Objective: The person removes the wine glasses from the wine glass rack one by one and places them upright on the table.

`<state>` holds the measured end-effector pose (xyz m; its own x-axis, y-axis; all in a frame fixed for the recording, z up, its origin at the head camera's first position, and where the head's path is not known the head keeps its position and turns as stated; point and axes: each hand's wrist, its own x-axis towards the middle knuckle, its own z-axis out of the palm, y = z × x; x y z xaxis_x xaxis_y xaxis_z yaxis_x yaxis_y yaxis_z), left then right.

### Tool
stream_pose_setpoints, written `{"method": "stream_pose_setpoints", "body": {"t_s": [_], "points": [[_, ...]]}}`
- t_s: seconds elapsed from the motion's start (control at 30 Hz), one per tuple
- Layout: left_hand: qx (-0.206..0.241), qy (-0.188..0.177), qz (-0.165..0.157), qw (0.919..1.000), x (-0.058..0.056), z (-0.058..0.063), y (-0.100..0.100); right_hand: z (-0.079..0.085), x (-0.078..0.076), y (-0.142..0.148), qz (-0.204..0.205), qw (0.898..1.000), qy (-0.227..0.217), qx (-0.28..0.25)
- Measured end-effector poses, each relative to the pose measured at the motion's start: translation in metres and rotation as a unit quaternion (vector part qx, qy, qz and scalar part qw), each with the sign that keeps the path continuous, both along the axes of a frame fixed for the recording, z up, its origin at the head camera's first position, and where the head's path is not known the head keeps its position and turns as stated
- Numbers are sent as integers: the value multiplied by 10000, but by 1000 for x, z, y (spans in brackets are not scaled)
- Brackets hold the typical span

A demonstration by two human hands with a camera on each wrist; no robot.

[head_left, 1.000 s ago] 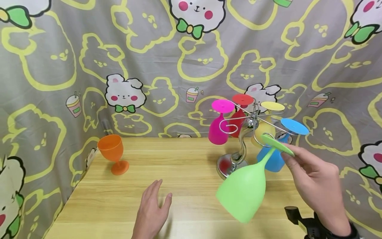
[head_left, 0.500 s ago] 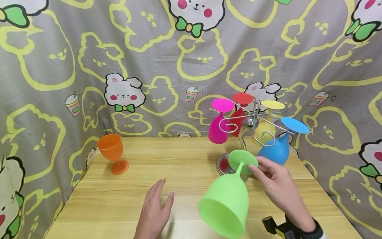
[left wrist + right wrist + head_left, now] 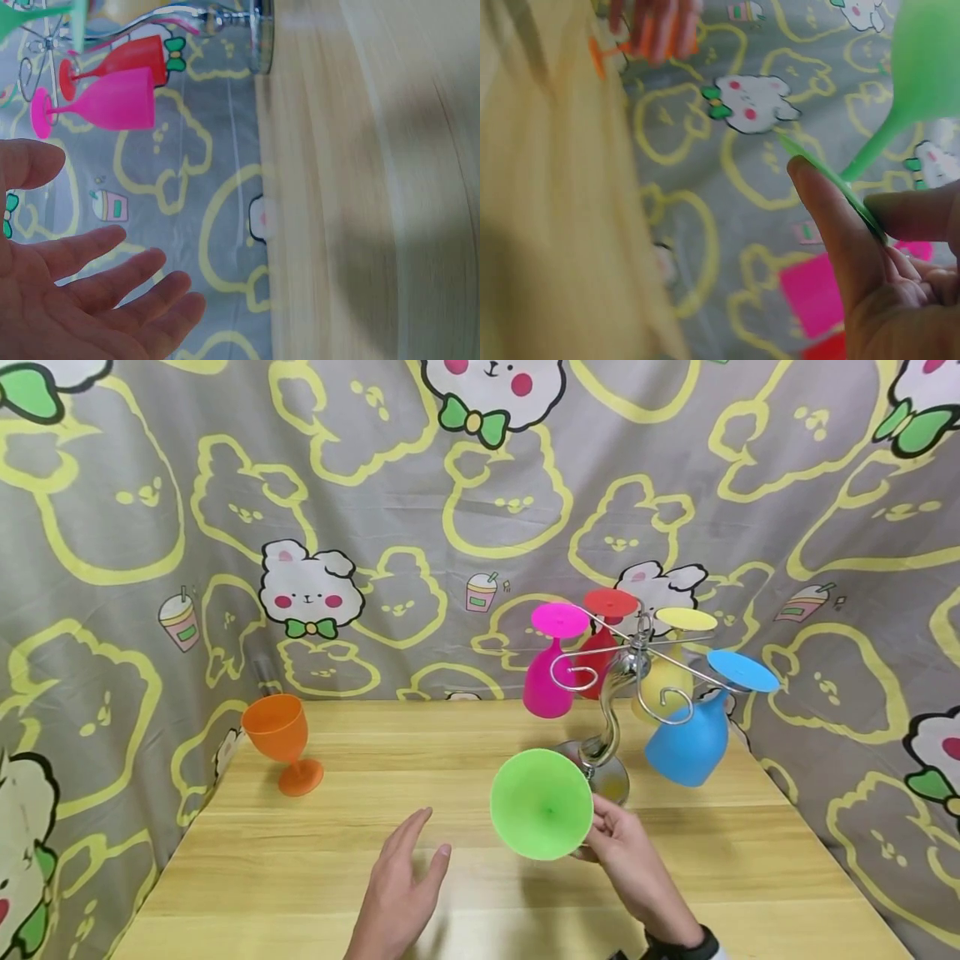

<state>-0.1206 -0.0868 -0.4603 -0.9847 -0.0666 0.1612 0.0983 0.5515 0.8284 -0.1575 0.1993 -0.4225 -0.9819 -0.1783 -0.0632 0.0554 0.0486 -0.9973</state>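
Note:
My right hand [image 3: 622, 852] pinches a light green plastic goblet [image 3: 542, 806] by its flat round foot, thumb on one face and fingers on the other, as the right wrist view shows. The goblet is held over the table in front of the rack, its mouth turned to the head camera and its stem hidden behind the bowl. Left of it, my left hand [image 3: 401, 881] hovers with fingers extended and thumb apart, holding nothing. A chrome goblet rack [image 3: 609, 718] carries upside-down magenta [image 3: 551, 685], red [image 3: 611, 603], yellow [image 3: 663, 685] and blue [image 3: 690, 747] goblets.
An orange goblet [image 3: 279, 731] stands upright at the table's left back. The wooden table [image 3: 420, 752] ends against a grey patterned curtain [image 3: 405, 527] at the back and both sides. One curled rack hook [image 3: 678, 706] at the front bears no goblet.
The green goblet has come away from the rack's front hook, moving left and turning from mouth-down to facing the head camera. The left hand has drifted slightly right.

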Motion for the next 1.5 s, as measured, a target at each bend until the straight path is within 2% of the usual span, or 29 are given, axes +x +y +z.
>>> {"method": "stream_pose_setpoints", "body": {"t_s": [0.17, 0.4, 0.47, 0.6, 0.67, 0.77, 0.87, 1.03, 1.43, 1.5], "points": [[151, 41, -129, 9998, 0, 1, 7, -22, 0, -14, 97, 9973, -441, -582], [722, 97, -489, 9961, 1, 5, 21, -42, 5, -30, 194, 9943, -693, -789], [1188, 132, -601, 9910, 1, 7, 26, -46, 6, -35, 226, 9929, -763, -881], [2174, 138, -799, 9727, 2, 11, 37, -49, 9, -42, 273, 9905, -873, -1027], [2385, 124, -841, 9674, 1, 12, 43, -49, 10, -45, 280, 9900, -894, -1054], [2365, 104, -727, 9689, 1, 12, 51, -49, 11, -49, 260, 9894, -900, -1107], [2291, 132, -466, 9722, 1, 10, 59, -49, 12, -52, 263, 9876, -931, -1237], [2166, 371, -80, 9755, 2, 6, 68, -51, 14, -57, 286, 9860, -921, -1361], [1779, 1212, 316, 9760, 0, 2, 71, -50, 17, -65, 380, 9838, -865, -1523], [1732, 1229, 318, 9767, -1, 2, 70, -50, 16, -64, 415, 9839, -875, -1502]]}}
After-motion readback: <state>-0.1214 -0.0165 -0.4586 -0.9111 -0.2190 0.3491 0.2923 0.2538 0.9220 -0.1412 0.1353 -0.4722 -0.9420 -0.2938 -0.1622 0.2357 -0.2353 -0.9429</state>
